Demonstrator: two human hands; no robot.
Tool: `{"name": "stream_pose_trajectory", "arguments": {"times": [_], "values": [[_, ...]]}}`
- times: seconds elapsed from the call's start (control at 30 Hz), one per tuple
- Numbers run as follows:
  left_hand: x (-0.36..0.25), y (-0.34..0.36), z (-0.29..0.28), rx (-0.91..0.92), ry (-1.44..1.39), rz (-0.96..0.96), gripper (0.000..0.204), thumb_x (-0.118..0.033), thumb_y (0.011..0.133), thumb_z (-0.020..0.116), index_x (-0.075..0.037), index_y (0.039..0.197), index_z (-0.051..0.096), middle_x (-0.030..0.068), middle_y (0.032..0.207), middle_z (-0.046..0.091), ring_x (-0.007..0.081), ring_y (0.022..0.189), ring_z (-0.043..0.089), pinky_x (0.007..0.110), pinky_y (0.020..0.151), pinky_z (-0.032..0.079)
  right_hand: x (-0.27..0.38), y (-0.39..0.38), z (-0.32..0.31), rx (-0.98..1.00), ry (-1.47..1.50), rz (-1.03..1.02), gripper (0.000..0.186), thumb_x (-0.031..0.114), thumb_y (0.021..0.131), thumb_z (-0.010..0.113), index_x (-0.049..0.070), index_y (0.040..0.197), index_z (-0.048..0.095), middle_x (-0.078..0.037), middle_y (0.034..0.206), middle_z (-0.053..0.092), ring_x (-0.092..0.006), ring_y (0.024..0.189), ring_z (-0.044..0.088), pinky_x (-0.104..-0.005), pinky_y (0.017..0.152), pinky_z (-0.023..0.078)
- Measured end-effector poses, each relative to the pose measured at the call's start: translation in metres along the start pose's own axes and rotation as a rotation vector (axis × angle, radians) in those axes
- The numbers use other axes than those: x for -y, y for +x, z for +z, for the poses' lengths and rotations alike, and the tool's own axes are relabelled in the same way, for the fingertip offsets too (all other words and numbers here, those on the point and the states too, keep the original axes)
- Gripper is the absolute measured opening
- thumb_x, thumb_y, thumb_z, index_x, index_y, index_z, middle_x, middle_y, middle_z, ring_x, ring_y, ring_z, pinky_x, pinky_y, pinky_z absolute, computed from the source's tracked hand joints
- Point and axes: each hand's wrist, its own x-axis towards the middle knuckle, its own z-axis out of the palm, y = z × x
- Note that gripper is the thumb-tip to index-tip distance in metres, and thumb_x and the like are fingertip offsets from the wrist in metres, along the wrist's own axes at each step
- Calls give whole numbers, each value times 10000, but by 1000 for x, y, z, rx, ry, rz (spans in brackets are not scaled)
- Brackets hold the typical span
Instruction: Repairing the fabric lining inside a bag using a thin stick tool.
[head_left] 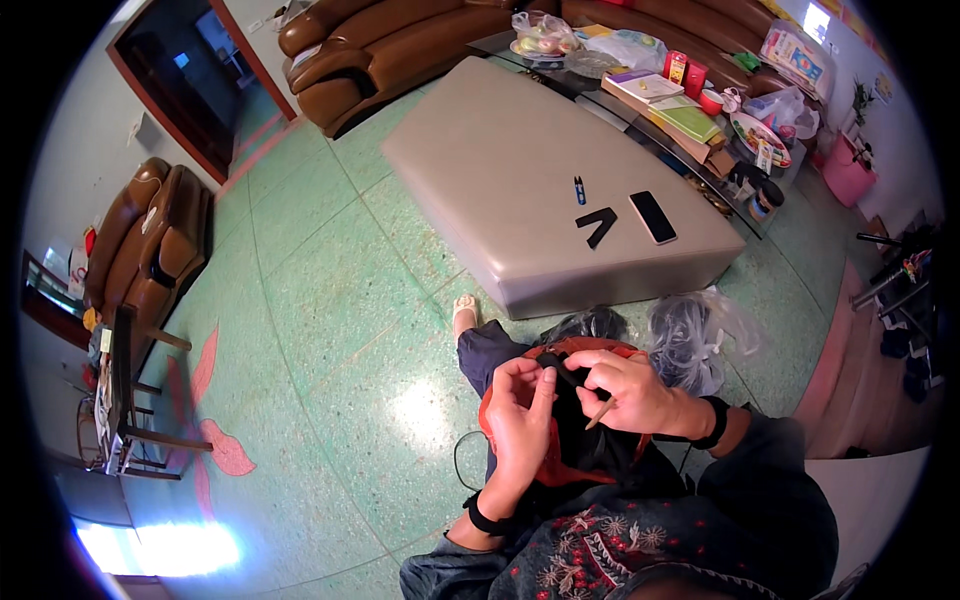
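Observation:
My left hand (522,410) pinches a piece of black strap (556,364) between thumb and fingers. Close beside it, my right hand (630,392) is closed around a slim tan stick-like tool (600,412); its other end is hidden by the fingers. Both hands work over an orange-red and black cloth item (566,462), possibly a bag, that lies on my lap. The fingers cover the spot where tool and strap may meet.
Ahead stands a beige padded bench (500,170) with small blue-handled snips (580,191), a folded black strip (598,226) and a phone (653,217). Clear plastic bags (692,340) lie at its foot. Behind it is a cluttered glass table (630,115); brown sofas (410,50) line the wall.

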Motion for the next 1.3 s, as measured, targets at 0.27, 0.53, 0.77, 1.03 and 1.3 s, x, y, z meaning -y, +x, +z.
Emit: {"name": "stream_pose_trajectory", "arguments": {"times": [0.27,0.53,0.77,1.03,1.3], "values": [[-11,2,-4,36,292,69,285,31,814,579,-1,1096,555,64,835,610,91,692,590,235,656,526,-3,3,-4,-93,-56,-7,187,-29,688,667,32,742,498,-111,927,645,-242,684,647,-308,555,503],[-6,12,-7,278,-278,-162,243,11,894,522,76,1127,544,67,910,612,107,752,604,252,694,574,-16,6,-9,-99,-92,149,212,13,722,685,11,881,543,-115,890,566,-302,659,607,-351,534,493],[-13,15,1,114,-231,-283,243,-78,923,530,51,1124,571,50,831,570,94,706,567,299,691,585,15,14,-23,72,-272,273,214,154,793,680,30,912,553,-138,860,497,-338,667,580,-386,555,475],[-18,16,12,42,-295,-312,243,-116,935,521,35,1114,585,-3,734,468,61,626,490,287,670,585,3,-11,-16,98,-379,213,178,132,814,657,10,744,548,-124,678,515,-321,581,562,-398,509,446],[-9,14,7,154,-275,-321,225,-100,912,563,57,1069,599,20,753,557,103,675,584,272,652,577,-2,-9,-10,-6,-267,185,181,133,804,668,22,719,553,-106,666,525,-303,578,571,-379,519,465]]}}
